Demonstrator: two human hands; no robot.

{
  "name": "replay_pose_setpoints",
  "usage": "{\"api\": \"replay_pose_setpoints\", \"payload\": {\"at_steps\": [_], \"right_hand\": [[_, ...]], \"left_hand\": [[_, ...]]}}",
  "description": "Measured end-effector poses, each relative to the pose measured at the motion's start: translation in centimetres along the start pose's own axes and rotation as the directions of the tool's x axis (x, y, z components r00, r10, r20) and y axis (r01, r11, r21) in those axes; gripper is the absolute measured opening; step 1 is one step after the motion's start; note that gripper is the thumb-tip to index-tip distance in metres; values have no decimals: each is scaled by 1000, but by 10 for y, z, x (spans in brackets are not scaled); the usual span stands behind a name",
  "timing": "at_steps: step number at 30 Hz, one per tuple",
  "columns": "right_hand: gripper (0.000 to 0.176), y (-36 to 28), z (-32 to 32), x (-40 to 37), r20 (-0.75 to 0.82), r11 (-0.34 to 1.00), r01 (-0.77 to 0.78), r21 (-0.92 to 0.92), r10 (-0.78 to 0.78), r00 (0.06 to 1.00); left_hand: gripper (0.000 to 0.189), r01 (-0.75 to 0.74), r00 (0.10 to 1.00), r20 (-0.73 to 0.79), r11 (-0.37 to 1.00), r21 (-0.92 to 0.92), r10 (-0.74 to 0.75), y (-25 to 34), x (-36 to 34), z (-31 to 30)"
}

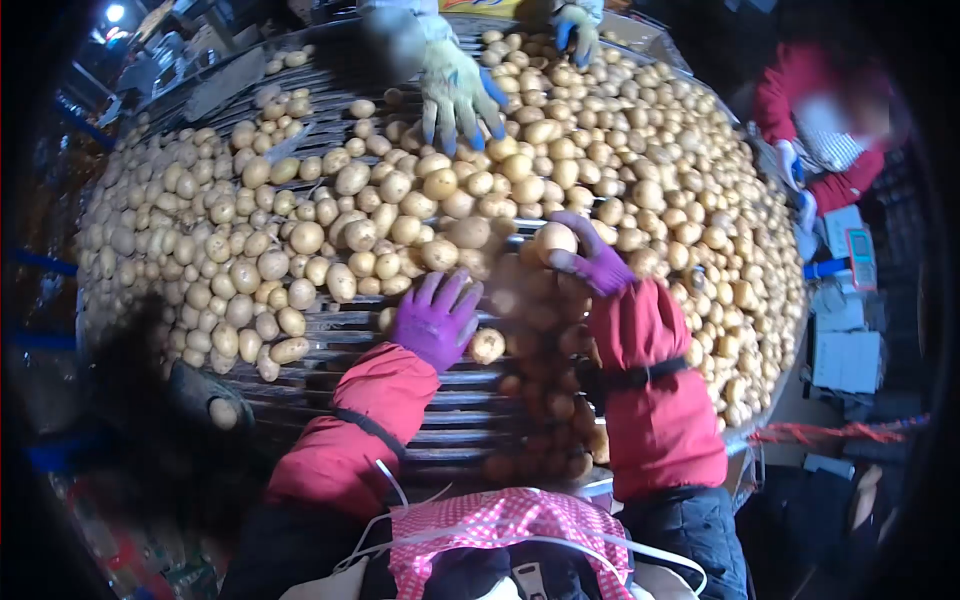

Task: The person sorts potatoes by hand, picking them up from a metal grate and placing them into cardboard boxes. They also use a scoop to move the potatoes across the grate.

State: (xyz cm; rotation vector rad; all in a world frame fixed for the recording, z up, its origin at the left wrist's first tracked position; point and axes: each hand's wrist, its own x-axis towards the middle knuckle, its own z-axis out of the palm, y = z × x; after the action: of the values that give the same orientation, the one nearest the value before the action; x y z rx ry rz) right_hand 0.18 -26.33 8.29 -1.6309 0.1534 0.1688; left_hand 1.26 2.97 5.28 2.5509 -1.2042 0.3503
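Observation:
Both my hands wear purple gloves, with red sleeves above them. My left hand [437,322] lies palm down at the near edge of the potato pile, fingers spread and touching potatoes. A single potato [487,346] sits on the slats just right of it. My right hand [600,262] grips a pale potato [554,240] between thumb and fingers, over the middle of the pile. Below that hand, several potatoes [540,400] lie in dark shadow.
A slatted table [455,408] bears the wide spread of potatoes [700,250]. Across from me, another person's gloved hands [458,95] reach over the pile. A further person in red [800,110] stands at the right, near a handheld device [861,260] and boxes [846,360].

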Motion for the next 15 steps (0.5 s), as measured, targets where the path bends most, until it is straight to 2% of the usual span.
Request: {"api": "replay_pose_setpoints", "payload": {"at_steps": [1, 2, 3, 4, 6, 8, 9, 11, 13, 14, 15], "right_hand": [[72, -16, 10, -40, -46, 944, 26, 329, -12, 999], [71, -17, 18, -69, -40, 762, 50, 646, -32, 999], [72, -18, 27, -98, -34, 478, 55, 877, -52, 998], [73, -9, 27, -119, -44, 267, 48, 962, -20, 999], [76, -10, 37, -164, -93, 68, 98, 993, -69, 993], [78, -7, 43, -202, -245, -24, 244, 970, -59, 968], [79, -15, 49, -222, -343, 4, 343, 939, -5, 939], [79, 0, 48, -258, -525, -32, 528, 849, 71, 848], [76, 12, 46, -301, -486, -134, 468, 873, -159, 860], [73, 27, 42, -327, -553, -84, 551, 830, -5, 833], [73, 39, 40, -350, -569, -41, 568, 822, -50, 821]], "left_hand": [[42, -12, 1000, -17, 1000, -20, 12, 0, 0, -1], [43, -25, 999, -34, 999, -40, 23, -1, 0, -1], [44, -38, 998, -51, 997, -60, 35, -1, 0, -2], [45, -49, 998, -47, 995, -82, 45, -1, 0, -3], [48, -45, 997, -59, 995, -89, 40, 0, -5, -2], [48, -68, 997, -45, 992, -103, 63, -3, -7, 4], [49, -89, 995, -50, 990, -111, 84, -2, -6, 4], [50, -108, 994, -39, 988, -109, 104, -4, -7, 5], [51, -116, 993, -44, 987, -108, 112, -3, -8, 6], [51, -115, 993, -49, 988, -105, 110, -2, -9, 6], [52, -119, 993, -31, 987, -112, 116, -2, -10, 6]]}}
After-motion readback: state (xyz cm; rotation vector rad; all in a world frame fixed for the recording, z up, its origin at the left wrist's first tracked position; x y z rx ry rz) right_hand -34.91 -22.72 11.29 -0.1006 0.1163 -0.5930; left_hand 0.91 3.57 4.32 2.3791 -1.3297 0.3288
